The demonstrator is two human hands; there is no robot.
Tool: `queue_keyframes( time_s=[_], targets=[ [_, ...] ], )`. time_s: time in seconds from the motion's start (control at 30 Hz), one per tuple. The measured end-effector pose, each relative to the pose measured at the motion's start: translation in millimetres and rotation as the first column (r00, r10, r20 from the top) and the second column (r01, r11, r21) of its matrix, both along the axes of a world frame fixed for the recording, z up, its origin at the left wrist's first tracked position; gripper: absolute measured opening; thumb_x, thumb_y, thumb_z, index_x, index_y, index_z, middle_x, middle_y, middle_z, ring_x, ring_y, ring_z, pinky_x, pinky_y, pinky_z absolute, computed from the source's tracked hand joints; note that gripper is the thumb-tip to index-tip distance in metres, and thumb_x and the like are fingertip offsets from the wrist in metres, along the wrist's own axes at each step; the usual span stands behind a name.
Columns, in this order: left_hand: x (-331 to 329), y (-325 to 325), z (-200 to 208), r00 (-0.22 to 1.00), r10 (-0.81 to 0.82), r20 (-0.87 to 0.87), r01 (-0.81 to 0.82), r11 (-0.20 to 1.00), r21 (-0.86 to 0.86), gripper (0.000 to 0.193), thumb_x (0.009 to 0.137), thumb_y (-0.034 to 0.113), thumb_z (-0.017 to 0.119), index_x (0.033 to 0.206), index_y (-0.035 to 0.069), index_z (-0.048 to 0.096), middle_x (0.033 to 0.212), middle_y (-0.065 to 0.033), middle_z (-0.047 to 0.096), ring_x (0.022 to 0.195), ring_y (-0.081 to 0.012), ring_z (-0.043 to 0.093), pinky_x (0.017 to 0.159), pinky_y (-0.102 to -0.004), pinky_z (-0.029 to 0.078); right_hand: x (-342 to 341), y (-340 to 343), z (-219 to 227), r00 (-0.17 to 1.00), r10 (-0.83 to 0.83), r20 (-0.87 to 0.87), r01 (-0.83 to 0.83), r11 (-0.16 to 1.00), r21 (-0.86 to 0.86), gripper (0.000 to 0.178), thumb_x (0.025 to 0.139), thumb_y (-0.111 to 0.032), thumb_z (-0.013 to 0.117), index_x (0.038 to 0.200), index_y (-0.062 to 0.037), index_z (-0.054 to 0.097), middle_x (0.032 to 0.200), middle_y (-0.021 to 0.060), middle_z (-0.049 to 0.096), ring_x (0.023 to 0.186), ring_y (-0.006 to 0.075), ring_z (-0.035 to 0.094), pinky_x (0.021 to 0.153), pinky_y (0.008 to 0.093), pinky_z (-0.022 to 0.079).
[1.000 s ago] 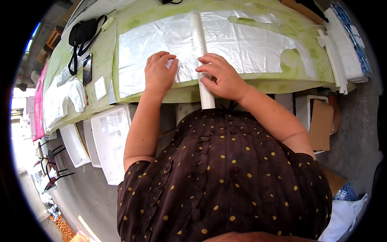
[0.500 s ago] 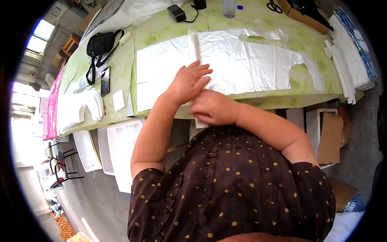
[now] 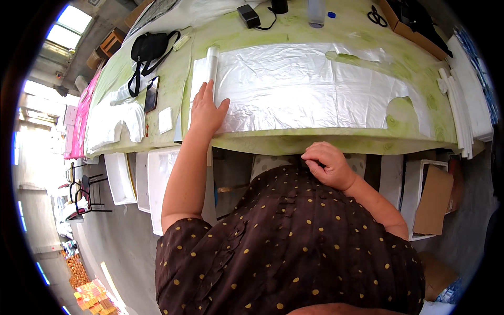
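Note:
A sheet of shiny translucent plastic film (image 3: 294, 86) lies across the green patterned tablecloth, with a cut-out notch near its right end. At its left end the film is wound into a narrow roll (image 3: 211, 60) that stands lengthwise away from me. My left hand (image 3: 207, 111) lies flat over the near part of this roll, fingers stretched out and thumb apart, hiding the part below it. Close to my body, just off the table's front edge, is my right hand (image 3: 332, 167). Its fingers are loosely curled, and nothing shows in them.
Left of the film are a black bag (image 3: 149, 48), a phone (image 3: 151, 94) and stacked white pieces (image 3: 126, 123). Farther back stand a black adapter (image 3: 248, 17), a clear bottle (image 3: 316, 13) and scissors (image 3: 376, 17). White rolls (image 3: 458, 115) lie at the right edge; boxes (image 3: 433, 199) sit below.
The roll has moved left along the film, with my left hand on it. My right hand has come away from the left hand, rightward and back toward my body. The view has shifted slightly.

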State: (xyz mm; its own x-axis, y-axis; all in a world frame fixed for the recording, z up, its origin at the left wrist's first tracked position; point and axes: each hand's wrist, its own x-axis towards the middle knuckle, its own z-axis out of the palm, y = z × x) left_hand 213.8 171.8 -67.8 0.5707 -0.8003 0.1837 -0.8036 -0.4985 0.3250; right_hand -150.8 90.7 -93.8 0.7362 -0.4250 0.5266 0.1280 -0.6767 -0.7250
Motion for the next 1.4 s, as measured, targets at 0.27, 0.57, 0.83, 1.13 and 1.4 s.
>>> queue_keyframes(
  time_s=[0.27,0.57,0.83,1.13,1.4],
  targets=[
    [72,11,-1,0.954,0.29,-0.076,-0.262,0.929,0.261,0.084,0.089,0.03,0.064,0.162,0.014,0.023,0.149,-0.0216,0.05,0.137,-0.0398,0.049,0.111,-0.0452,0.043,-12,2,-1,0.998,-0.05,-0.034,0.053,0.992,0.111,0.014,0.085,-0.001,0.071,0.099,-0.0032,0.07,0.094,0.0115,0.07,0.089,0.0293,0.067,0.08,0.0377,0.054],
    [-4,-19,25,0.05,-0.446,-0.894,-0.426,0.8,-0.423,0.062,0.096,0.023,0.045,0.154,0.003,0.035,0.125,-0.0135,0.066,0.091,-0.0208,0.061,0.081,-0.0333,0.054,23,12,16,0.984,0.1,-0.144,0.003,0.813,0.582,0.056,0.091,-0.007,0.07,0.143,-0.0082,0.048,0.121,0.0127,0.064,0.105,0.0217,0.065,0.093,0.0343,0.053],
    [-114,-68,15,-0.134,-0.634,-0.762,-0.487,0.711,-0.507,0.067,0.093,0.02,0.043,0.156,0.004,0.025,0.138,-0.013,0.056,0.096,-0.0232,0.06,0.078,-0.0359,0.055,60,27,49,0.966,0.255,-0.039,-0.092,0.479,0.873,0.099,0.091,-0.012,0.073,0.163,-0.0134,0.007,0.126,0.0212,0.059,0.11,0.0229,0.063,0.096,0.0366,0.051],
    [-138,-90,-10,0.832,-0.269,-0.485,0.032,0.897,-0.441,0.094,0.083,0.015,0.069,0.161,0.006,0.019,0.159,-0.0338,0.022,0.151,-0.04,0.026,0.111,-0.042,0.039,29,12,25,0.892,-0.116,-0.436,0.216,0.958,0.188,0.102,0.08,-0.016,0.075,0.163,-0.0174,0.015,0.127,0.023,0.056,0.11,0.0424,0.061,0.097,0.0447,0.051],
    [-151,-113,-19,0.484,-0.407,-0.775,-0.147,0.835,-0.531,0.096,0.082,0.0,0.07,0.163,0.012,0.02,0.138,-0.0171,0.047,0.123,-0.0251,0.053,0.098,-0.038,0.05,7,11,25,0.905,-0.273,-0.326,0.326,0.937,0.122,0.094,0.081,-0.014,0.073,0.161,-0.0259,0.025,0.121,0.0193,0.054,0.104,0.0406,0.061,0.092,0.0453,0.052]
  ],
)
